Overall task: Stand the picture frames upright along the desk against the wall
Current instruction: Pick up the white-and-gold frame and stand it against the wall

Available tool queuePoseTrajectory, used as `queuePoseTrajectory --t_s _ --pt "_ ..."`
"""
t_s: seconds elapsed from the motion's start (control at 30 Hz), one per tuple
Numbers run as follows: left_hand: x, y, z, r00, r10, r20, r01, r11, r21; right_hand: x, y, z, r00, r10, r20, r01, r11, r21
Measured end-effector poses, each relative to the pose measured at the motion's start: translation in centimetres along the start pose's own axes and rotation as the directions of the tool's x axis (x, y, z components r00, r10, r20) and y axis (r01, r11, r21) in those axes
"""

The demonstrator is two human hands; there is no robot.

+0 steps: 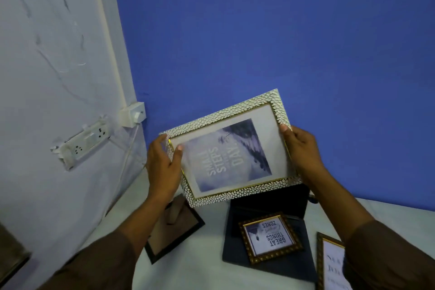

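Frames lie flat along the desk's (200, 273) near edge: a gold-trimmed one (270, 237) on a dark slab (270, 263), a backside-up one (174, 235) left. Farther, the left hand (162, 167) and right hand (303, 153) grip a white pebbled frame (230, 148) aloft, tilted, before the blue wall (282, 30).

white desk (200, 268) with a face-down frame (175, 233), dark slab (270, 263) and gold-edged frame (329, 263)

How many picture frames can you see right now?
4: white frame held in both hands; face-down frame lower left; small gold frame on a dark slab; another partly hidden, lower right.
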State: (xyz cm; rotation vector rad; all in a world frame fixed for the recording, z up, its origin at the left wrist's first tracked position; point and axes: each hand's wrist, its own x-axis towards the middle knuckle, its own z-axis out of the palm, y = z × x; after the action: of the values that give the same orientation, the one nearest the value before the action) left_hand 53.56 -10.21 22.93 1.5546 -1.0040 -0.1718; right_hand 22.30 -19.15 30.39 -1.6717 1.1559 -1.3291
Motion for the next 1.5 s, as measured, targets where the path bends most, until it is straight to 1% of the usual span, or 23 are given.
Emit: queuePoseTrajectory --t_s 0.07,0.13,0.2,0.27,0.33,0.37,0.4,0.47,0.53,0.63,0.67,0.73,0.77,0.8,0.87,0.93,0.97,1.07,1.13,1.2,1.3,1.4,1.5 --pt "-2.1 -0.8 1.0 0.994 -0.111 -0.025 0.111 0.994 -0.002 -1.5 0.1 -2.0 0.995 0.038 -0.087 -0.033 0.998 0.059" --pt "-4.4 -1.3 2.7 0.965 -0.262 0.022 0.263 0.964 -0.048 -2.7 0.2 -4.1 0.982 0.082 -0.168 -0.058 0.988 0.146" --pt "-6.8 -1.1 4.5 0.911 -0.39 0.136 0.404 0.909 -0.097 -3.5 0.3 -5.7 0.96 0.153 -0.232 -0.096 0.966 0.242" --pt "-9.3 0.8 6.2 0.832 -0.445 0.331 0.514 0.842 -0.162 -4.2 0.1 -7.2 0.933 0.199 -0.3 -0.097 0.941 0.325" --pt "-11.3 3.0 8.2 0.77 -0.372 0.519 0.558 0.787 -0.263 -4.7 0.1 -8.6 0.908 0.246 -0.34 -0.099 0.912 0.398" --pt "-12.1 4.5 9.3 0.743 -0.321 0.588 0.571 0.763 -0.304 -4.9 0.2 -9.5 0.895 0.271 -0.354 -0.099 0.896 0.434" --pt "-12.7 5.9 10.4 0.723 -0.271 0.636 0.581 0.736 -0.347 -5.0 0.3 -10.3 0.886 0.289 -0.362 -0.099 0.881 0.463" --pt "-13.7 8.6 12.7 0.704 -0.173 0.689 0.576 0.708 -0.41 -5.3 0.7 -12.0 0.872 0.316 -0.374 -0.1 0.863 0.496" --pt "-14.4 10.8 14.6 0.695 -0.079 0.715 0.56 0.684 -0.469 -5.6 1.5 -13.3 0.862 0.342 -0.375 -0.108 0.845 0.524" --pt "-15.6 13.9 17.3 0.682 -0.013 0.731 0.614 0.553 -0.563 -5.8 2.7 -16.3 0.847 0.378 -0.375 -0.098 0.803 0.588" --pt "-16.3 14.9 18.6 0.69 -0.008 0.724 0.616 0.532 -0.581 -5.8 3.4 -18.0 0.84 0.394 -0.373 -0.097 0.786 0.611" --pt "-17.3 16.6 20.5 0.716 0.0 0.698 0.595 0.524 -0.61 -5.7 4.6 -20.4 0.831 0.424 -0.359 -0.102 0.752 0.651" --pt "-18.0 17.4 21.5 0.72 0.002 0.694 0.6 0.502 -0.623 -5.7 5.2 -21.7 0.827 0.44 -0.349 -0.105 0.731 0.674" --pt "-18.6 18.1 22.4 0.716 0.008 0.698 0.611 0.476 -0.632 -5.7 5.6 -22.9 0.824 0.457 -0.336 -0.108 0.709 0.697" --pt "-19.5 19.5 24.0 0.71 0.024 0.704 0.618 0.458 -0.639 -5.5 6.4 -25.4 0.821 0.482 -0.305 -0.121 0.67 0.732" --pt "-19.8 20.3 25.4 0.708 0.031 0.705 0.621 0.447 -0.643 -5.0 6.7 -28.2 0.829 0.472 -0.3 -0.106 0.659 0.744" --pt "-19.9 20.5 26.0 0.71 0.03 0.704 0.622 0.442 -0.646 -4.6 6.9 -29.8 0.836 0.45 -0.314 -0.075 0.661 0.747" --pt "-19.8 20.8 27.5 0.711 0.022 0.703 0.624 0.443 -0.644 -3.7 7.5 -34.6 0.853 0.361 -0.377 0.008 0.714 0.7" --pt "-19.7 20.7 28.6 0.706 0.02 0.708 0.622 0.458 -0.634 -3.6 8.4 -37.1 0.891 0.281 -0.357 0.006 0.778 0.628" --pt "-19.3 20.8 30.2 0.697 0.022 0.717 0.622 0.478 -0.62 -3.5 9.5 -39.1 0.919 0.225 -0.323 -0.032 0.861 0.508" --pt "-18.1 20.8 32.0 0.669 0.023 0.743 0.622 0.529 -0.577 -3.0 10.8 -40.9 0.949 0.162 -0.269 -0.096 0.966 0.241" --pt "-16.6 20.1 34.6 0.636 0.024 0.772 0.607 0.601 -0.519 -2.2 12.5 -42.1 0.974 0.14 -0.179 -0.15 0.988 -0.042" --pt "-15.3 19.3 37.7 0.603 0.03 0.797 0.595 0.649 -0.475 -1.0 15.3 -43.4 0.969 0.194 -0.151 -0.226 0.943 -0.242"
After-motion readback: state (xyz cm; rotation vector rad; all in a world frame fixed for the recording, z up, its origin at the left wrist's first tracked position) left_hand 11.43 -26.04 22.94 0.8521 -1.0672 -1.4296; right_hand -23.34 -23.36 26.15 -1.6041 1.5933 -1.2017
